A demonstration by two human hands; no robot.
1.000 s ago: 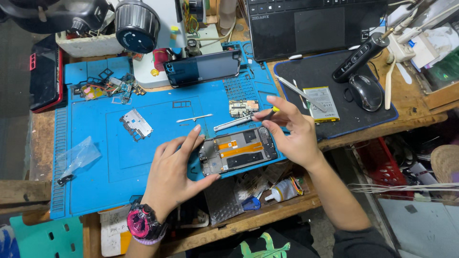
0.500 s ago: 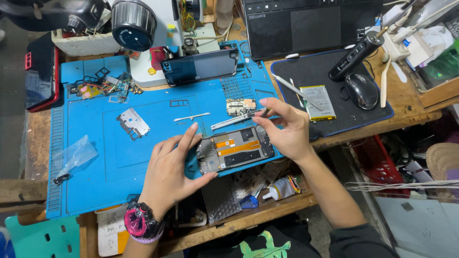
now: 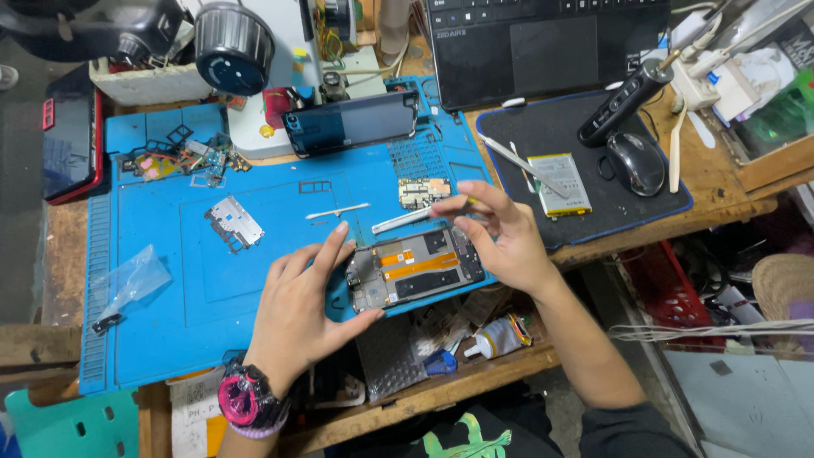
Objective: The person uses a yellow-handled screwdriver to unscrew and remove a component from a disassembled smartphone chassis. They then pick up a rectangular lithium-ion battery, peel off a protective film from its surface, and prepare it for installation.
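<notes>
One head-worn camera looks steeply down from close above the table, facing away from the person's body.

Your blue mat carries a dark opened phone striped with orange ribbon; your wristwatch is pink and black, the mouse pad black.
</notes>
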